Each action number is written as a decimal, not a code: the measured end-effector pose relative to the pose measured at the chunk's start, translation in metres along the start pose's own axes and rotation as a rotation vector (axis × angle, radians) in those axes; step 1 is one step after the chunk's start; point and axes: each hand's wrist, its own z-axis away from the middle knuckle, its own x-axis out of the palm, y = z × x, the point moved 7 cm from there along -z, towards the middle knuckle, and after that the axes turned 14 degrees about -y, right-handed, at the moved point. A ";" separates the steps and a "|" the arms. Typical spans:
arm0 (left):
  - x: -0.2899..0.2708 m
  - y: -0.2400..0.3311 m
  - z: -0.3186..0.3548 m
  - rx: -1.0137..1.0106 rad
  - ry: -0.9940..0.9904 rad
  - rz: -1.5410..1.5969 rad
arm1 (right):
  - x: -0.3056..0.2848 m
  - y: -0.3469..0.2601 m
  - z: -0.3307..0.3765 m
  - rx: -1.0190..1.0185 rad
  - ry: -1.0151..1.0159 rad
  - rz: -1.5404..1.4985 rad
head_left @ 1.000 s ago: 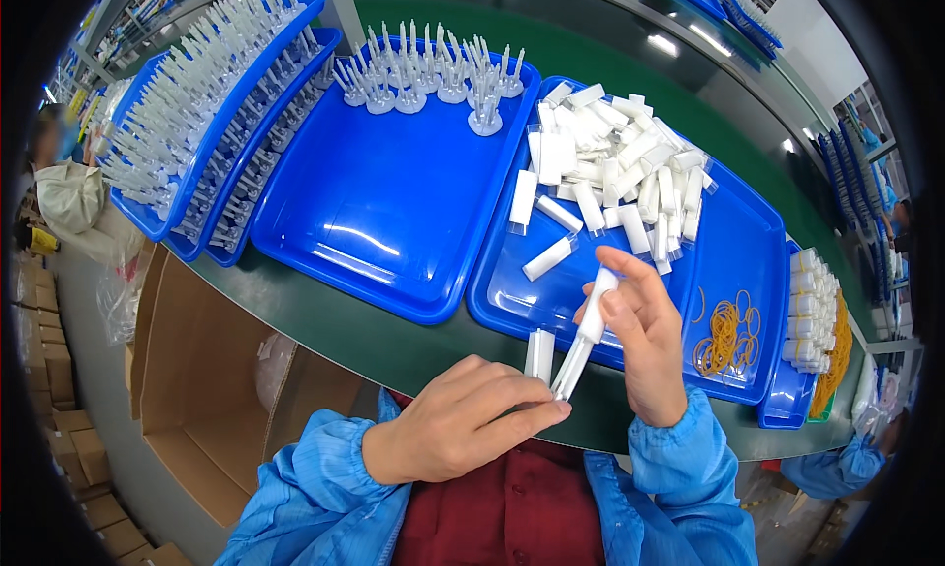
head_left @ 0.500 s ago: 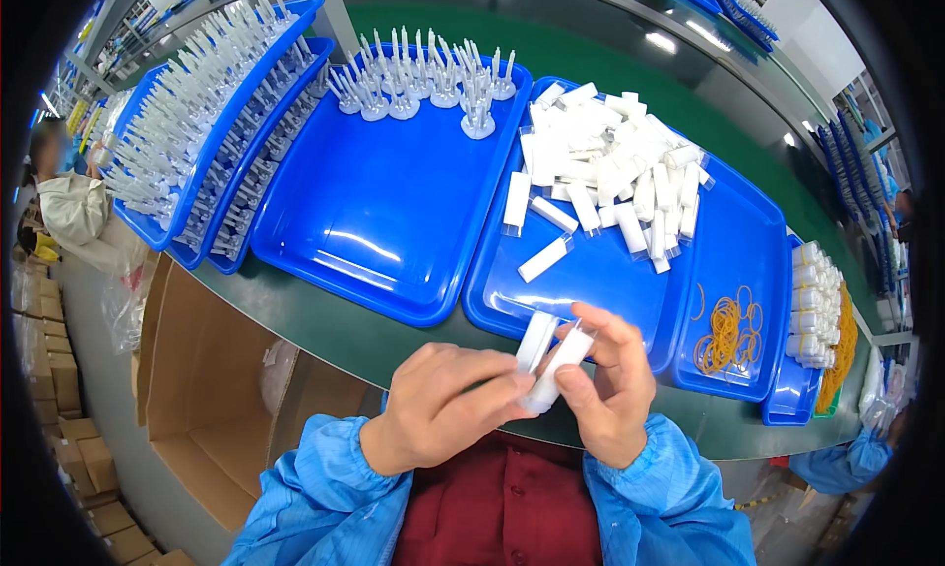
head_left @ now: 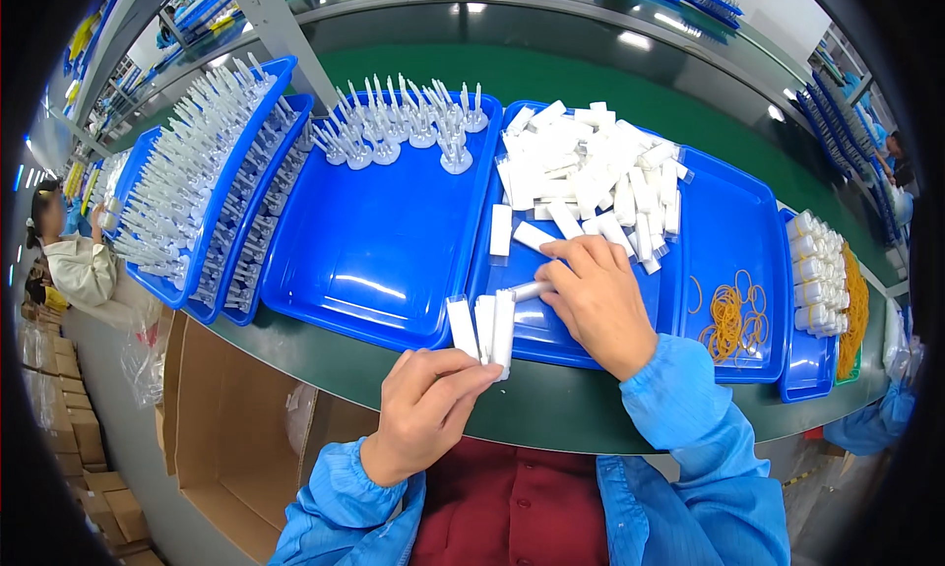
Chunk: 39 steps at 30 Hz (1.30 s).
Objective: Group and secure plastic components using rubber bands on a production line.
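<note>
From afar I see the left hand [head_left: 433, 399] pinching three white packets [head_left: 503, 328] low down, apparently to keep them bunched, while the right hand [head_left: 598, 308] grips another packet [head_left: 530, 291] over the blue tray [head_left: 546, 332], near a loose pile [head_left: 591, 172].

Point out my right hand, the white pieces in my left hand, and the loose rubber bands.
Right hand [head_left: 602, 308]: head view, back of the hand.
White pieces [head_left: 485, 324]: head view, front of the middle one.
Loose rubber bands [head_left: 725, 328]: head view, thickest part of the pile.

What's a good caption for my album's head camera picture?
Left hand holding slim white rectangular pieces, right hand touching another over a blue plastic tray.
</note>
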 end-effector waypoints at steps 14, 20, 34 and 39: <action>0.020 0.044 -0.021 0.244 -0.371 0.153 | -0.008 0.025 0.043 0.194 0.002 -0.903; 0.024 0.054 -0.024 0.293 -0.376 0.093 | -0.019 0.000 0.043 -0.117 -0.058 -0.545; 0.078 0.015 -0.011 -0.459 -0.305 1.494 | -0.029 -0.043 0.070 -0.255 0.241 -0.328; 0.105 0.020 -0.002 -0.685 -0.723 1.649 | -0.036 -0.047 0.075 -0.215 0.176 -0.457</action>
